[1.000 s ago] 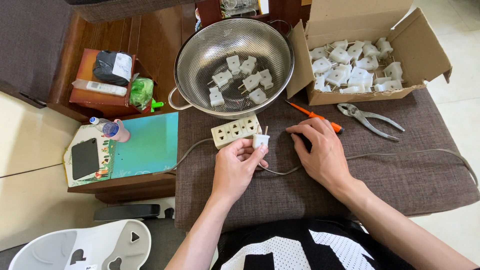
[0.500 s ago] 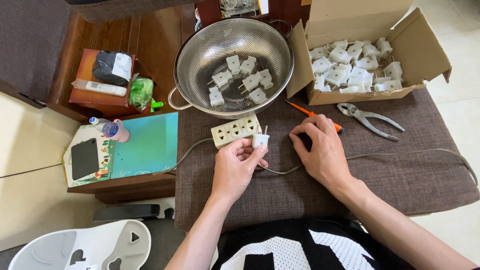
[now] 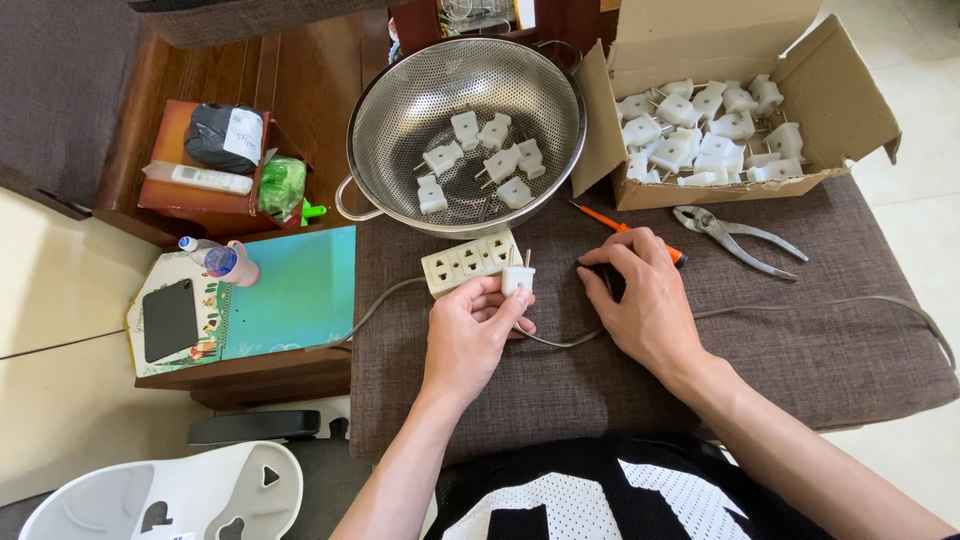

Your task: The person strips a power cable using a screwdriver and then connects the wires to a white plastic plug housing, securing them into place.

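Two hands at work over brown upholstered bench (image 3: 800, 370). Left hand (image 3: 470, 335): grasping small white plug (image 3: 517, 279) between thumb and fingertips, prongs pointing up, just beside cream power strip (image 3: 470, 262). Right hand (image 3: 640, 300): curled palm-down over small dark object, identity not discernible, with orange-handled screwdriver (image 3: 625, 230) just past the fingertips; clenched or merely resting, cannot tell. Grey cord (image 3: 840, 303): running from strip under both hands toward right edge. Plug judged light, rigid, smooth plastic, a little slippery; best held by flat sides of body, clear of thin metal prongs. Steel colander (image 3: 400, 140): several like plugs inside. Open cardboard box (image 3: 850, 110): many more. Pliers (image 3: 740, 235): lying near box. Wooden side table (image 3: 300, 90): remote, bottle, sundry items.
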